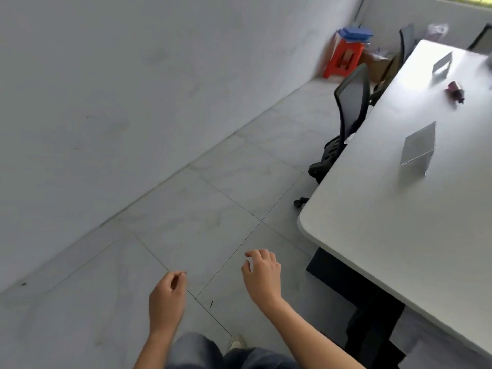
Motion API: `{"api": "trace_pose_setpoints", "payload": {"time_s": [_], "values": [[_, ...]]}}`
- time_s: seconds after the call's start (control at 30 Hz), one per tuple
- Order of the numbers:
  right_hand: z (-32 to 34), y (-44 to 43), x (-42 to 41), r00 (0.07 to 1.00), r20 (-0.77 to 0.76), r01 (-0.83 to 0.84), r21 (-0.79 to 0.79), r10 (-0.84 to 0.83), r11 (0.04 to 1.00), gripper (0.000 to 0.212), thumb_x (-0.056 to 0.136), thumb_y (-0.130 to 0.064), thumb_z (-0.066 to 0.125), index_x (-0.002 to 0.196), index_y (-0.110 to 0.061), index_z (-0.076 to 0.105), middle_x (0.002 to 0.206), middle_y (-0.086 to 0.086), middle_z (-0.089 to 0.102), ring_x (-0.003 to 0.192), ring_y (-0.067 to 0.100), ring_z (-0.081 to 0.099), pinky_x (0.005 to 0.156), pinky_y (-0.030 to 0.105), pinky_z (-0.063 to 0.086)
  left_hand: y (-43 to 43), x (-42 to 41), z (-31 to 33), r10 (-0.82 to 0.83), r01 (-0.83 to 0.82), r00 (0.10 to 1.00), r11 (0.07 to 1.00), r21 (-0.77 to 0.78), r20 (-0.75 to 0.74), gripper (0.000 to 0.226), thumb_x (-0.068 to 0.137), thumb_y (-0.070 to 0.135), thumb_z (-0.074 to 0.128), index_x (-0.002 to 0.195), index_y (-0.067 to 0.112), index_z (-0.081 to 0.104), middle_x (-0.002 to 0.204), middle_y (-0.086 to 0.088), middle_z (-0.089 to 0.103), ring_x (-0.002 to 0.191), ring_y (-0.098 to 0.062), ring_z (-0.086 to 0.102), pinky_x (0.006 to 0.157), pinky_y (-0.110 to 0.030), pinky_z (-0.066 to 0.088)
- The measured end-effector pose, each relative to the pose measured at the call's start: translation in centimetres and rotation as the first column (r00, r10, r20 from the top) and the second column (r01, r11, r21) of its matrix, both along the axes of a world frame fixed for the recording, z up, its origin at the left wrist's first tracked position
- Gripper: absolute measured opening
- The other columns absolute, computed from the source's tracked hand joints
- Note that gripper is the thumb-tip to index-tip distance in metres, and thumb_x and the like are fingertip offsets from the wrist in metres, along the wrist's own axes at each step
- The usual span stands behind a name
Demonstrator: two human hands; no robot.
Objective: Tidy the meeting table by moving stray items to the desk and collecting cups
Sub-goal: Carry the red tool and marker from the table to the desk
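Empty, loosely curled left hand [167, 296] and right hand [262, 275] hover near the white meeting table [386, 222]; reaching its small maroon item [455, 90] looks next.

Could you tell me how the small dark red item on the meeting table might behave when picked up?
The small dark red item is tiny beside the table, so probably light. It looks rounded, so a nudge might roll it. Too blurred to judge fragility.
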State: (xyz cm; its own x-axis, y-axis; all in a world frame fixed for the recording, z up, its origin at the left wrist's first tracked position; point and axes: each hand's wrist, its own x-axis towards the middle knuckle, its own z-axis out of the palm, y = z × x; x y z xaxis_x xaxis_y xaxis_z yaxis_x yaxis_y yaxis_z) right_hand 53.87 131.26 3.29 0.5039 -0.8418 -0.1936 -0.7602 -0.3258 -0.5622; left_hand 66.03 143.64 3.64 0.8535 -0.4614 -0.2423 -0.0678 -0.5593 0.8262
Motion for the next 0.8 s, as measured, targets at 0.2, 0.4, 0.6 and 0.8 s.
{"api": "trace_pose_setpoints", "payload": {"time_s": [0.2, 0.4, 0.6, 0.8], "values": [[-2.0, -7.7, 4.1, 0.989, -0.063, 0.130, -0.009, -0.131, 0.991, 0.032, 0.092, -0.019, 0.039, 0.122, -0.016, 0.049, 0.129, 0.000, 0.049, 0.122, 0.017, 0.036, 0.097, 0.028, 0.028, -8.9, 7.8, -1.7, -0.083, 0.085, 0.996, 0.996, 0.040, -0.039, 0.017, 0.089, 0.011, 0.050, 0.093, 0.002, 0.065, 0.085, -0.009, 0.060, 0.085, -0.024, 0.052, 0.074, -0.030, 0.035], [-2.0, -16.1, 14.6, 0.964, -0.023, 0.263, -0.050, -0.265, 0.963, 0.031, 0.092, -0.017, 0.039, 0.120, -0.014, 0.051, 0.126, 0.002, 0.051, 0.120, 0.018, 0.038, 0.096, 0.028, 0.028, -20.8, 19.7, -0.6, -0.231, 0.231, 0.973, 0.973, 0.005, 0.029, 0.021, 0.090, 0.011, 0.048, 0.096, -0.001, 0.064, 0.082, -0.009, 0.059, 0.080, -0.023, 0.051, 0.070, -0.029, 0.034], [-0.6, -21.4, 23.2, 0.941, -0.003, 0.335, -0.141, -0.339, 0.932, 0.028, 0.080, -0.015, 0.048, 0.102, -0.011, 0.064, 0.103, 0.005, 0.066, 0.101, 0.024, 0.058, 0.083, 0.033, 0.042, -30.3, 29.7, 0.8, -0.265, 0.266, 0.963, 0.964, -0.016, 0.051, 0.022, 0.089, 0.010, 0.048, 0.098, -0.002, 0.064, 0.087, -0.010, 0.060, 0.082, -0.023, 0.049, 0.072, -0.030, 0.032], [-2.0, -26.4, 23.1, 0.840, -0.078, 0.530, -0.100, -0.538, 0.842, 0.019, 0.077, -0.009, 0.057, 0.093, -0.010, 0.066, 0.095, 0.007, 0.067, 0.094, 0.028, 0.060, 0.073, 0.032, 0.038, -38.2, 29.3, -0.8, -0.514, 0.518, 0.852, 0.855, 0.027, -0.097, 0.015, 0.090, 0.011, 0.048, 0.084, 0.009, 0.062, 0.068, 0.008, 0.053, 0.075, -0.019, 0.051, 0.059, -0.025, 0.036]]}}
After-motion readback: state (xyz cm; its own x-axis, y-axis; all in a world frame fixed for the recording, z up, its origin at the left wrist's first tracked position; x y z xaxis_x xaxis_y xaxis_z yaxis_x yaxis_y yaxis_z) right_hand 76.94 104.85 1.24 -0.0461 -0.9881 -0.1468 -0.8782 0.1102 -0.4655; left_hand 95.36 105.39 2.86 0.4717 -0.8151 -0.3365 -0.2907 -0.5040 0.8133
